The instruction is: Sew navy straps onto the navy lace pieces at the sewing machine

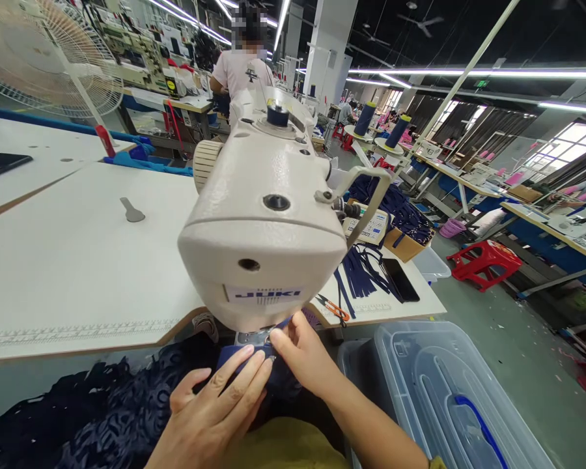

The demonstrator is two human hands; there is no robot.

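Under the head of a white sewing machine (261, 260) marked JUKI lies a piece of navy fabric (228, 355). My left hand (219, 404) rests on this fabric just in front of the machine, its fingers stretched out and the thumb apart. On the other side, my right hand (308, 358) is closed, thumb and forefinger pinched at the fabric's edge beside the needle area. The machine head hides the needle, and the fingers cover much of the fabric.
Dark navy fabric pieces (122, 404) are heaped at lower left. Orange thread snips (336, 309), navy strips (359, 273) and a phone (400, 280) lie right of the machine. A clear lidded bin (449, 391) stands at lower right. A metal piece (133, 212) lies on the white table (78, 260).
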